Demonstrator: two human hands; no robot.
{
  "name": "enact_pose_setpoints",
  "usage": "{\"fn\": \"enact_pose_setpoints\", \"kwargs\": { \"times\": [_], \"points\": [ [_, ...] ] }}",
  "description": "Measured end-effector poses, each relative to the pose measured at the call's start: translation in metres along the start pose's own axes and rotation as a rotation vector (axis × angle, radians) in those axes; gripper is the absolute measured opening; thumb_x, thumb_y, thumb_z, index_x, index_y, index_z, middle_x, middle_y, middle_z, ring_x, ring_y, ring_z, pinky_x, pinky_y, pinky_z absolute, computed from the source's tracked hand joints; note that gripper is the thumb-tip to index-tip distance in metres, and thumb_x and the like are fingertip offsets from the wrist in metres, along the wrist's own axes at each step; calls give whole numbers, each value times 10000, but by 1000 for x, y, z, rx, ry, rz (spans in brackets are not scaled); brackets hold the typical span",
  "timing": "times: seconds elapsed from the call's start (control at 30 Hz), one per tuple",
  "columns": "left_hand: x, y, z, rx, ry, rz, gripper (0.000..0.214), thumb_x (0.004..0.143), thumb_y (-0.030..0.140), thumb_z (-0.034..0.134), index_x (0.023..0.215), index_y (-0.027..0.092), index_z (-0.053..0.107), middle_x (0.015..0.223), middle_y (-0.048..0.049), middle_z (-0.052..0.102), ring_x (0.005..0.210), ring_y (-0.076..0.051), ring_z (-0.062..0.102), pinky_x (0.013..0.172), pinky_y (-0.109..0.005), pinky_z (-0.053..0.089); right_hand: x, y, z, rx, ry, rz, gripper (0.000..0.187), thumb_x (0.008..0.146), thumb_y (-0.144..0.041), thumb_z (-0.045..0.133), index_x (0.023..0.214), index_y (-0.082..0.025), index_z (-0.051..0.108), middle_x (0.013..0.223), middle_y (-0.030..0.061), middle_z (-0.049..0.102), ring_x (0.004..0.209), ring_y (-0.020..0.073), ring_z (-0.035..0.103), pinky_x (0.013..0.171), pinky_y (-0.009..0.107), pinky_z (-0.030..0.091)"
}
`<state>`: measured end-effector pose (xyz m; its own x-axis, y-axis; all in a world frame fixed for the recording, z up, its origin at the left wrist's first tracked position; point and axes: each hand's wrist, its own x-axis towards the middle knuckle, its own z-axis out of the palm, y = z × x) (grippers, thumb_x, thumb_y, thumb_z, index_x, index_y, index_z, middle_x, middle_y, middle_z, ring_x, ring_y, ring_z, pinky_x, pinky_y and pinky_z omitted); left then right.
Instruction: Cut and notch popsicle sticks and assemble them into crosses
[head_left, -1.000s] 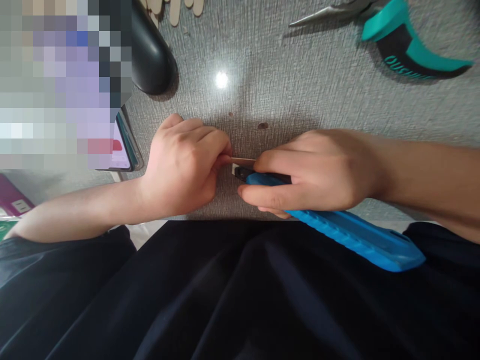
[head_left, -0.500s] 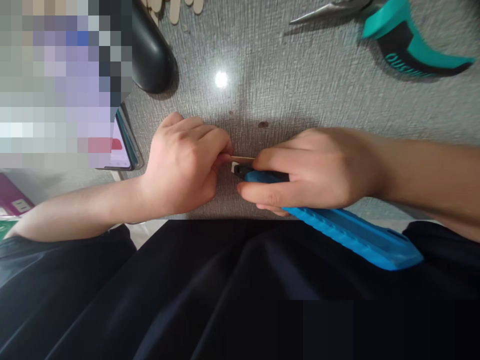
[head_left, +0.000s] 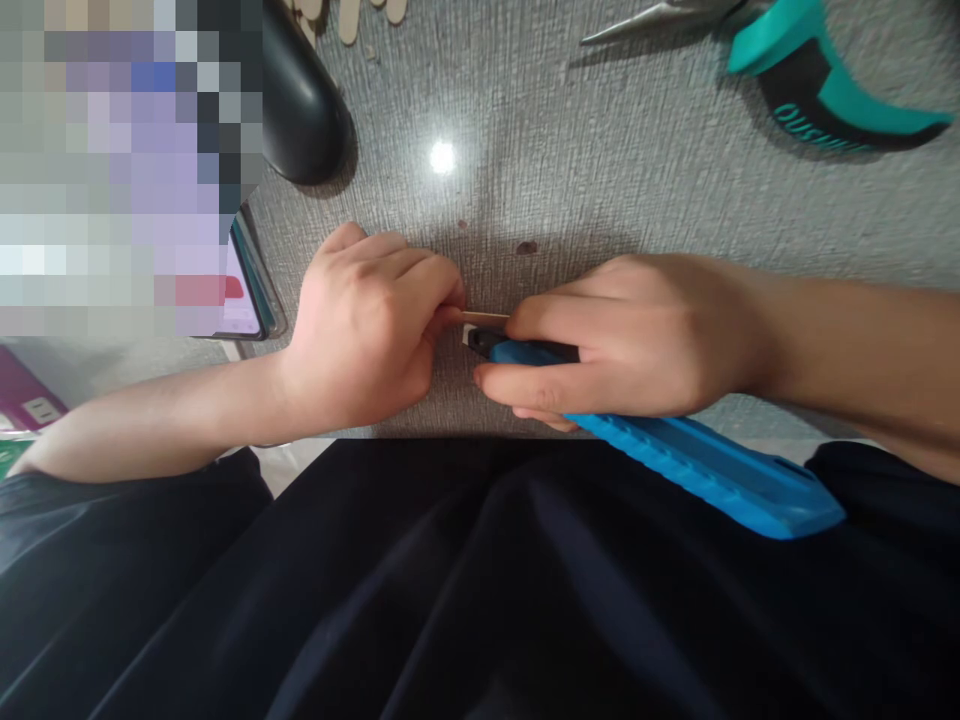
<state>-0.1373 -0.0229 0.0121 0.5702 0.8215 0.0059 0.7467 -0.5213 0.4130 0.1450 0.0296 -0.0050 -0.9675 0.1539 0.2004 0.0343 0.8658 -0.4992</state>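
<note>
My left hand (head_left: pixel 367 325) is curled into a pinch on one end of a thin wooden stick (head_left: pixel 486 319) lying on the grey table (head_left: pixel 600 170). My right hand (head_left: pixel 637 335) grips a blue utility knife (head_left: pixel 697 470), its black nose and short blade resting against the stick just right of my left fingertips. The knife's long blue handle juts out toward my lower right, over my dark clothing. Most of the stick is hidden under my fingers.
Teal-handled pliers (head_left: pixel 795 70) lie at the far right of the table. A black rounded object (head_left: pixel 300 110) stands at the far left, with several wooden sticks (head_left: pixel 352 15) beyond it. A phone (head_left: pixel 251 290) sits left of my left hand.
Almost nothing has moved. Both hands keep their grips and the knife stays against the stick; the view has shifted very slightly.
</note>
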Motion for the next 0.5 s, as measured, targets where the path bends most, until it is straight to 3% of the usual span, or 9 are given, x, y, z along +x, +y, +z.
{"fn": "enact_pose_setpoints", "kwargs": {
  "times": [0.5],
  "points": [
    [-3, -5, 2, 29, -13, 15, 184, 1098, 211, 536, 1008, 236, 694, 802, -16, 711, 768, -225, 633, 748, -437, 379, 4, 1, -5, 27, -38, 0, 336, 1228, -277, 460, 1299, -279, 789, 926, 0, 613, 696, 159, 420, 632, 320, 296]
  ]
}}
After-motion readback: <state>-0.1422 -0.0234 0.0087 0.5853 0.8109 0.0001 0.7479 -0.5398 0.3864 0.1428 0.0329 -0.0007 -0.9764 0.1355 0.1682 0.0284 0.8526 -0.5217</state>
